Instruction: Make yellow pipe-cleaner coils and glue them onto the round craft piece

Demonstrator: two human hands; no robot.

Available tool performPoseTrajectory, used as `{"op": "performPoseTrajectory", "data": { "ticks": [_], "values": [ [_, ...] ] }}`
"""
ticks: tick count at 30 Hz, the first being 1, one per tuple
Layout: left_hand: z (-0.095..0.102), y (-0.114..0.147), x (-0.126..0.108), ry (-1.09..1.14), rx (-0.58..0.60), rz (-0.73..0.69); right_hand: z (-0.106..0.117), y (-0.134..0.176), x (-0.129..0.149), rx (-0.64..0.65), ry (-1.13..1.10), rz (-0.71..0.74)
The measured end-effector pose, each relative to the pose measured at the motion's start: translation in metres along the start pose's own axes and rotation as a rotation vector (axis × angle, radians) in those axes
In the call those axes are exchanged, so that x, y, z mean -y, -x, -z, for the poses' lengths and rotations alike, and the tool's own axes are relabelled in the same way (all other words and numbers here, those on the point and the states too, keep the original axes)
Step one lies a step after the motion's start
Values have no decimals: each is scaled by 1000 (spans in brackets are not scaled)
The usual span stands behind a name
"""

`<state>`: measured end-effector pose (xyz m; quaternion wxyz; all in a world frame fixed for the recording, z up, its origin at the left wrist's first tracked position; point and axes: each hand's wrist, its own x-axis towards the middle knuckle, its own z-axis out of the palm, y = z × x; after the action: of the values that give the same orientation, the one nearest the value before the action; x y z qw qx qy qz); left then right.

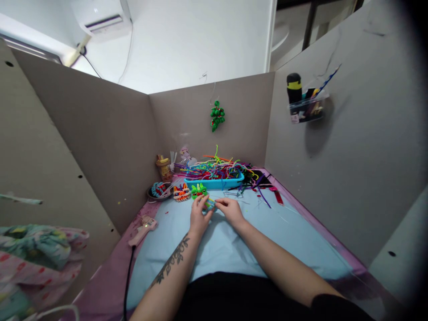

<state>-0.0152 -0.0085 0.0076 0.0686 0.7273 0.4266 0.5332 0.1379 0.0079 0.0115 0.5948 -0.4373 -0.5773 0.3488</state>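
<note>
Both hands meet over the light-blue cloth (287, 243) at the middle of the table; the left hand (199, 217) grasps a small light-blue and yellow piece (210, 204) between its fingers and thumb; the right hand (232, 211), thumb and forefinger drawn together, pinches that piece at its right side; the piece sits between the two hands, just in front of a fuzzy green figure (199, 191), its finer shape too small to tell; I cannot tell whether it touches the cloth; beside the green figure, to the left, stands an orange and white figure (181, 193); next to that, a dark bowl (151, 197) holds a blue and red piece; behind the hands lies a blue tray (216, 183), heaped with many-coloured fuzzy stems (217, 170); scissors (239, 194) rest in front of the tray, near the right hand; a pink glue gun (143, 231) lies at the left, well apart from the hands, its black cable running toward the near edge; a green ornament (217, 117) hangs on the back panel.
</note>
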Motion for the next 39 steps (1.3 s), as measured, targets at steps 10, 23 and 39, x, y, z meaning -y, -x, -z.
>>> {"op": "performPoseTrajectory", "data": {
  "ticks": [10,23,39],
  "values": [
    [1,-2,-1,39,-2,44,4,-3,3,113,-6,50],
    [0,-4,-4,116,2,109,7,-4,6,180,-79,22],
    [1,-3,-5,147,45,121,7,-7,2,196,-157,-85]
  ]
}}
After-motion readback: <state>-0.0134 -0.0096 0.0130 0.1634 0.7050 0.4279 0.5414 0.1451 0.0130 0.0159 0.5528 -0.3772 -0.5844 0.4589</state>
